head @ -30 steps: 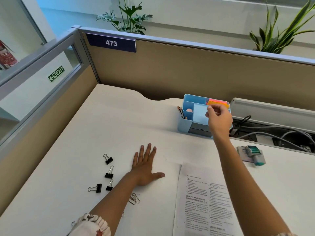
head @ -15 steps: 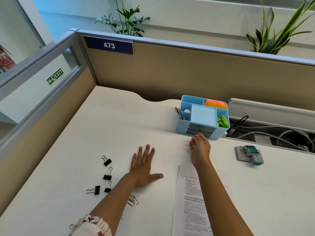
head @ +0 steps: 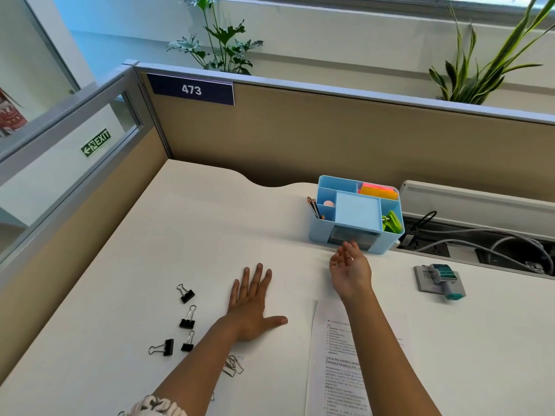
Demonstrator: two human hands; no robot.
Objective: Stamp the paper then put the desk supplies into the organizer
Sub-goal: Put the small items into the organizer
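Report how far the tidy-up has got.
Done: sticky notes, pencils and green clips sit in the organizer. In hand: nothing; right hand hovers before its drawer, left hand flat. Left: binder clips, paper clips, stamp.

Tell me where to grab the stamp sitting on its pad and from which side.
Grip the stamp by its teal handle end, which lies tipped toward you, overhanging the grey pad. Come from above and the near side with the right hand, likely the closer one.

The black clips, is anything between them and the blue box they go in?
Only the left hand, lying flat on the desk between the binder clips and the organizer. Otherwise the white desk is bare there.
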